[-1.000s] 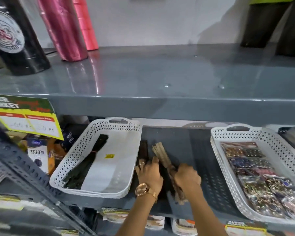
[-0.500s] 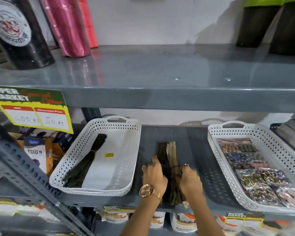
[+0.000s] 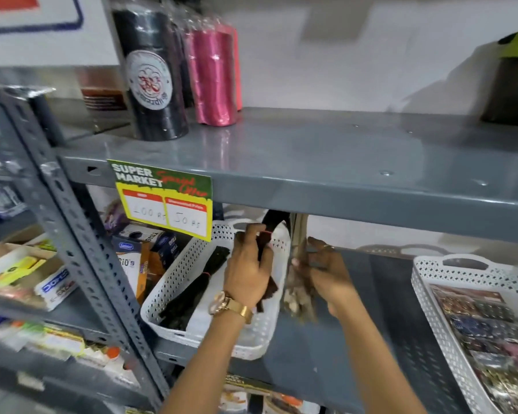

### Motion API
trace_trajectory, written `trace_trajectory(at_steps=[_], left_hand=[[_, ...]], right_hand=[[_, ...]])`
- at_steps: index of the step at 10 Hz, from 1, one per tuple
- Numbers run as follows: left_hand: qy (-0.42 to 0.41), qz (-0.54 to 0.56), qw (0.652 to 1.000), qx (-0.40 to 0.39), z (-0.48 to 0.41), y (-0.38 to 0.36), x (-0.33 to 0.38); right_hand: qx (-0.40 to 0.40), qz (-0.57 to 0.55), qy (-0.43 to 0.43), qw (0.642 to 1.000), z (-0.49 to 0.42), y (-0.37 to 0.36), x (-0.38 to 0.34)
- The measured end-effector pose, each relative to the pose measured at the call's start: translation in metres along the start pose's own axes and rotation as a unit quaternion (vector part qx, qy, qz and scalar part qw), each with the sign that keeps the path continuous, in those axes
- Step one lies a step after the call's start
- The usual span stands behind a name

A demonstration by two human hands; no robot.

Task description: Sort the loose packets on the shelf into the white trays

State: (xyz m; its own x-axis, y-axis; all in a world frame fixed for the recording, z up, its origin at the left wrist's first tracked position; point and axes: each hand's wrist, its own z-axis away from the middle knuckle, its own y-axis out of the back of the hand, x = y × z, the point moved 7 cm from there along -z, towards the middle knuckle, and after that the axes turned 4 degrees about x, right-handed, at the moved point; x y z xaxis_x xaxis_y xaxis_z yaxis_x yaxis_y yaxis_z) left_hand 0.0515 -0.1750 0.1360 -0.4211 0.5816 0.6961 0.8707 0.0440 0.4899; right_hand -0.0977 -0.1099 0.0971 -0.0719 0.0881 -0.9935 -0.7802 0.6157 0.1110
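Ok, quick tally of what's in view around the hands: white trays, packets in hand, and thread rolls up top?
White trays: 2, left tray and right tray
Packets held: 2, dark packet in the left hand, tan packet in the right hand
Rolls: 2, black roll, pink roll
Total: 6

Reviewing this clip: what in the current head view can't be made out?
- Dark packet in the left hand: upper end hidden behind the upper shelf's front edge.
- Pale packet in the right hand: blurred by motion; top also hidden by that edge.
- Right tray: cut off by the frame's right edge.
- Price tag: handwritten figures too faint to read surely.
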Motion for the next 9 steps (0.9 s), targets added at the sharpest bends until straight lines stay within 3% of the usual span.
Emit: trace_trajectory(at_steps=[1, 2, 4, 5, 7, 8, 9], left_hand=[[0.015, -0.098, 0.994, -0.051, -0.009, 0.008, -0.036], [0.078, -0.224, 0.954, -0.185, 0.0, -0.003, -0.09], [0.098, -0.343, 0.872, -0.336, 0.025, -0.033, -0.14], [0.087, -0.367, 0.854, -0.359, 0.027, -0.042, -0.146], [0.057, -0.417, 0.825, -0.378, 0.019, -0.046, -0.146], [0.054, -0.455, 0.811, -0.365, 0.021, -0.035, -0.131], [0.034, -0.455, 0.838, -0.3, 0.011, -0.026, -0.099]], right_hand=[[-0.025, 0.081, -0.003, 0.996, -0.009, -0.038, 0.003], [-0.102, 0.282, -0.031, 0.953, -0.014, -0.093, 0.034], [-0.186, 0.455, -0.061, 0.869, 0.004, -0.133, 0.078], [-0.176, 0.508, -0.044, 0.842, 0.002, -0.134, 0.075], [-0.197, 0.649, 0.01, 0.735, -0.009, -0.14, 0.07], [-0.156, 0.662, 0.077, 0.729, -0.003, -0.134, 0.059], [-0.079, 0.603, 0.144, 0.781, 0.002, -0.122, 0.027]])
